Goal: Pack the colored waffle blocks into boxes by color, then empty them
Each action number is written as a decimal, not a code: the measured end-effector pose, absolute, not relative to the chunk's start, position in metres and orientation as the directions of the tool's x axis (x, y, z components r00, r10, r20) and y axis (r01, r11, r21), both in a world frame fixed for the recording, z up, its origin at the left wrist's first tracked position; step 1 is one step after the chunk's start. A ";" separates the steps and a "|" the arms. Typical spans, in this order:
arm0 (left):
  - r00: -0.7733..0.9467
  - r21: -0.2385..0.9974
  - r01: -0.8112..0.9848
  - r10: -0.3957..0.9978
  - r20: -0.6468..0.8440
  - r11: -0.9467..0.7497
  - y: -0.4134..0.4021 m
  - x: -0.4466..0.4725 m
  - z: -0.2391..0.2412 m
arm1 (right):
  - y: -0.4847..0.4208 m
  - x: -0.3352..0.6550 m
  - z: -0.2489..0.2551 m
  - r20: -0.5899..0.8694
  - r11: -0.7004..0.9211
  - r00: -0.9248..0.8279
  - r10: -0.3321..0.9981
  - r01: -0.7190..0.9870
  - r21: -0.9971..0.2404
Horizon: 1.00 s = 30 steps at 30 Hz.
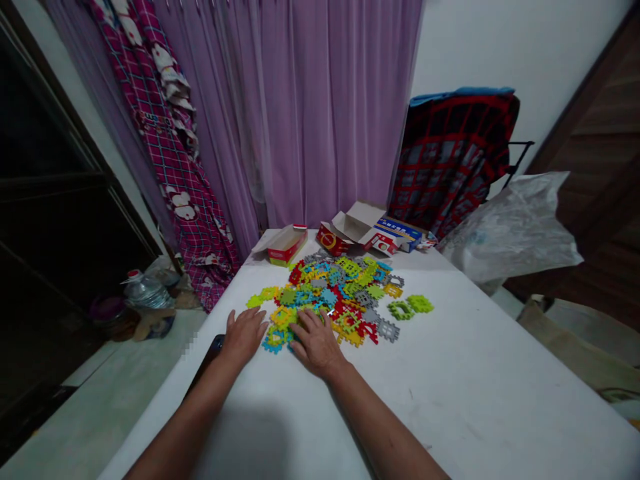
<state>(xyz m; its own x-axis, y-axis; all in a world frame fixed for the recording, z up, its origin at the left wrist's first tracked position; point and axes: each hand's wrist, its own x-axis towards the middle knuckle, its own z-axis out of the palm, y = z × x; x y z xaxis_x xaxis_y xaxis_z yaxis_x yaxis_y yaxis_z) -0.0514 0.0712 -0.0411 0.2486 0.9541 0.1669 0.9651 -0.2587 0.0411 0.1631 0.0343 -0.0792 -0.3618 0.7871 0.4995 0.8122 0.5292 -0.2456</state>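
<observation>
A heap of plastic interlocking building pieces (327, 291) in red, yellow, blue, green and grey lies on the white table (450, 373). My right hand (315, 339) rests on the near side of the heap, fingers spread over several pieces and holding none that I can see. Flat on the table at the heap's left edge lies my left hand (244, 333), its fingers apart and nothing in them. Yellow and blue pieces sit just right of its fingertips. Two green pieces (411, 306) lie apart on the right.
Behind the heap stand an open red box (287, 247), an opened carton (363, 223) and a blue box (400, 232). A black phone-like object (216, 345) lies partly under my left forearm. A clear plastic bag (510, 227) hangs by the table's right edge.
</observation>
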 end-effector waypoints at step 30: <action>0.169 0.208 0.943 0.912 0.374 -0.260 0.049 -0.033 -0.090 | 0.014 0.233 -0.111 0.692 0.235 0.058 0.720 0.918 -0.321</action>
<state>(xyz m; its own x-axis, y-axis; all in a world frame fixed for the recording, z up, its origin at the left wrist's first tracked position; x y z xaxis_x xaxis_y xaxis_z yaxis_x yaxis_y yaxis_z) -0.0331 0.0493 -0.0897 0.1693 0.9117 0.3743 0.9429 -0.2604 0.2077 0.2332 0.0143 -0.1109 0.0578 0.7196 0.6920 0.9177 0.2345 -0.3205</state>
